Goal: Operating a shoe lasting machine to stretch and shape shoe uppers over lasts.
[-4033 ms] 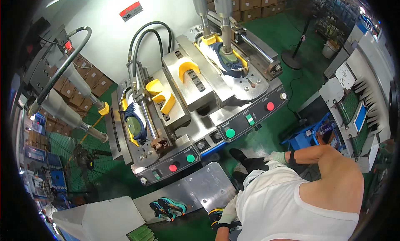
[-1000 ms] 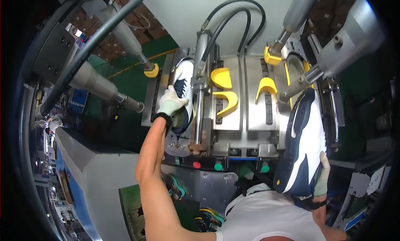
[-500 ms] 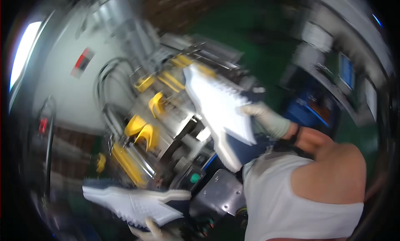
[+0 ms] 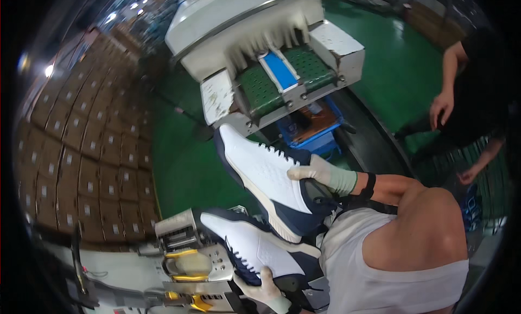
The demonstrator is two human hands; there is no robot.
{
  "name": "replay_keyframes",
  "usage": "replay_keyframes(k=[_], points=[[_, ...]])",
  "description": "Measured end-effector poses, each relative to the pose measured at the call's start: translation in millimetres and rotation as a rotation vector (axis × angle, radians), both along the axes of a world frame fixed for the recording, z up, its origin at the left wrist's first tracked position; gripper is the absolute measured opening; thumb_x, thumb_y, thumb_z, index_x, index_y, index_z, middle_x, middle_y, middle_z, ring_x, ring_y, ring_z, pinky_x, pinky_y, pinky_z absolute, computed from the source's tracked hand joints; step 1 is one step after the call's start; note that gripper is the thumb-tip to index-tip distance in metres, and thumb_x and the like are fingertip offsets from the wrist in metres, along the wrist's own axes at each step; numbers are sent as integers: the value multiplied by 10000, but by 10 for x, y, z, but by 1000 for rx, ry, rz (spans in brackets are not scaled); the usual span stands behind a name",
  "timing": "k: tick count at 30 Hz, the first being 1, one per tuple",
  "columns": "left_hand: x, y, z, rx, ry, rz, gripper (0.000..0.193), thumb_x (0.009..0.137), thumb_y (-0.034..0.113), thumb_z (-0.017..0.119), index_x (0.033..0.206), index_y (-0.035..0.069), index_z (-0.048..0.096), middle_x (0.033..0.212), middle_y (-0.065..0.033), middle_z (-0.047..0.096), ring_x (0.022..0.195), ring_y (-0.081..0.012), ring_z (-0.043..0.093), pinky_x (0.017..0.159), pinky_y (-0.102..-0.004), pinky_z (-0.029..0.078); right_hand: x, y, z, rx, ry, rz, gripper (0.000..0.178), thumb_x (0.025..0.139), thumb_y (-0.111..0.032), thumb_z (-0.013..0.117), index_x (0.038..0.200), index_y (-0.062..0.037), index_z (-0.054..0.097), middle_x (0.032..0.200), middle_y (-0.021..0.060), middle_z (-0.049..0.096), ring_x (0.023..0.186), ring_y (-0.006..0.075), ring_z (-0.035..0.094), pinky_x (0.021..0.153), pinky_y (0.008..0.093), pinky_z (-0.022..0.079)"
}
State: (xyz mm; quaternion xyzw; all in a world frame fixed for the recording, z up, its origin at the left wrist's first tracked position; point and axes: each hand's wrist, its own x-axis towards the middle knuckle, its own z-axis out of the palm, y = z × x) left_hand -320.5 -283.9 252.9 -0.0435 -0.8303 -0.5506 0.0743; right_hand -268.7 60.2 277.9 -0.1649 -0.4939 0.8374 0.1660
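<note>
My right hand (image 4: 323,175), in a pale glove with a dark band at the wrist, grips a white and navy sneaker (image 4: 266,165) at its ankle opening. Its toe points up and left, toward the conveyor machine. Lower down, my left hand (image 4: 263,289), also gloved, holds a second white and navy sneaker (image 4: 266,249) by its laced side. The thumb lies over the upper, and the other fingers are partly hidden under the shoe. Both shoes are side by side, close together, in front of my white top.
Ahead stands a white machine (image 4: 249,32) with a fringe curtain and green perforated belts (image 4: 260,91). A blue crate (image 4: 315,143) sits beneath it. Stacked cartons (image 4: 87,173) line the left. Below is a metal fixture with yellow parts (image 4: 187,265). Another person (image 4: 467,97) stands at right.
My view has swung away from the machine with yellow clamps toward the conveyor. The two shoes, apart before, are now close together, each still in the same hand.
</note>
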Motion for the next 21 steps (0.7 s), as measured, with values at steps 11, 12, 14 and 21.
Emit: replay_keyframes(k=[11,12,14,21], points=[[-2071,2372,1188,-159,225,-649,769,768,245,843,1354,-135,521,1277,-207,627,1159,-285,601,1057,-391,449,-16,1402,686,624,-102,-651,544,834,-191,768,1292,62,619,1202,131,729,1057,165,667,956,320,524],[-2194,2718,1234,-253,285,-651,785,767,275,847,1353,-133,520,1264,-220,636,1150,-293,615,1046,-398,460,-15,1683,578,670,-411,-734,619,797,-310,803,1234,94,632,1191,205,722,1079,263,704,960,353,540],[-2562,3360,1177,-348,374,-728,781,774,336,834,1317,-136,530,1223,-273,655,1134,-352,648,1027,-421,478,-143,2100,412,767,-740,-897,770,742,-415,830,1224,139,597,1172,296,696,1092,374,705,971,399,546],[-3110,4870,1104,-967,409,-682,768,789,483,764,1276,-62,532,1269,-318,615,1162,-455,635,998,-499,511,-1253,2683,819,1039,-1056,-474,730,797,-208,685,1355,184,423,1263,379,595,1178,434,652,1018,450,532]])
